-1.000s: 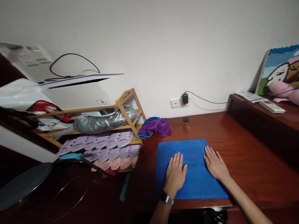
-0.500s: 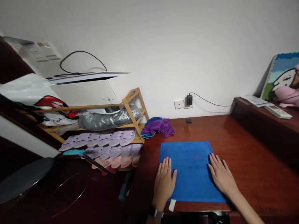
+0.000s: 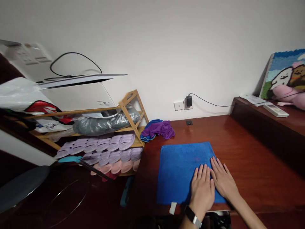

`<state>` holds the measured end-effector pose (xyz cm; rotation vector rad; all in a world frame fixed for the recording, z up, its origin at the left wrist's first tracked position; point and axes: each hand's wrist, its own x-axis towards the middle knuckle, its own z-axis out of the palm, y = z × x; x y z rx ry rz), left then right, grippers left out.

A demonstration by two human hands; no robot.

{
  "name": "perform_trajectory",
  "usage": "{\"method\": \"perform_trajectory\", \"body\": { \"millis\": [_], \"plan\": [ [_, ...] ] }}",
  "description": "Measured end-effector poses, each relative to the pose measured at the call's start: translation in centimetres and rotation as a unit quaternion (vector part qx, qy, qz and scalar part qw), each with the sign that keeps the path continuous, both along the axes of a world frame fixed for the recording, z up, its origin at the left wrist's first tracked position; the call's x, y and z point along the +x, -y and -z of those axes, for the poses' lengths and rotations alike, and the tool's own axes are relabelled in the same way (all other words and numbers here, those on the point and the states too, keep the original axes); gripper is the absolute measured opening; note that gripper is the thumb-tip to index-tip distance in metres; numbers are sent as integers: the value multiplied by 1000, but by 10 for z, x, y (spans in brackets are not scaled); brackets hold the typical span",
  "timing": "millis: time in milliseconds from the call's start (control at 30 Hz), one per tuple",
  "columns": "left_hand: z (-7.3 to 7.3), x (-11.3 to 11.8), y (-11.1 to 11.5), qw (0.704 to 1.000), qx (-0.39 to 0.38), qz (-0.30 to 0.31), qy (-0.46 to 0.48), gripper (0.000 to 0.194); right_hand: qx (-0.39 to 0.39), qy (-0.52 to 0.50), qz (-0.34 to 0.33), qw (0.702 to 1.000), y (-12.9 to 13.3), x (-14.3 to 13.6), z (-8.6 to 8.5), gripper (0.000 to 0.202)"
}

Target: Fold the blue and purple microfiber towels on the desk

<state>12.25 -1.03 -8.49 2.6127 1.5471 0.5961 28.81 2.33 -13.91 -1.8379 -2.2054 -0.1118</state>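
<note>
A blue cloth (image 3: pixel 176 171) lies flat on the brown desk, with a white tag (image 3: pixel 173 208) at its near edge. On the right part of the cloth rests my left hand (image 3: pixel 202 189), palm down with its fingers stretched out; a dark band circles its wrist. My right hand (image 3: pixel 224 179) lies flat across the cloth's right edge, its thumb close beside my left hand. Neither hand grips anything.
Crumpled purple cloth (image 3: pixel 160 129) and blue cloth lie at the desk's back left corner. A wooden rack (image 3: pixel 133 111) with shoes (image 3: pixel 102 144) stands at the left. A black adapter (image 3: pixel 189 101) is plugged into the wall. A remote (image 3: pixel 275 110) sits on the raised shelf at right.
My left hand has moved right across the blue cloth, from its left edge to beside my right hand. My right hand stays at the right edge. The view has shifted slightly to the right.
</note>
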Motion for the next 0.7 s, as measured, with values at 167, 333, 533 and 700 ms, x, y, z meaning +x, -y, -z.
{"method": "perform_trajectory", "body": {
  "millis": [167, 333, 533, 700],
  "plan": [
    [1, -33, 7, 1000, -14, -27, -10, 56, -19, -12, 35, 999, 0, -3, -7, 68],
    [12, -127, 19, 990, 5, -129, -57, 57, -30, -27, 42, 998, 0, -6, -9, 71],
    [31, -176, 39, 978, 65, -191, -59, 67, -28, -20, 45, 998, 0, -5, -8, 72],
    [32, -172, 43, 976, 64, -200, -48, 70, -26, -18, 45, 998, 0, -5, -7, 71]
  ]
}}
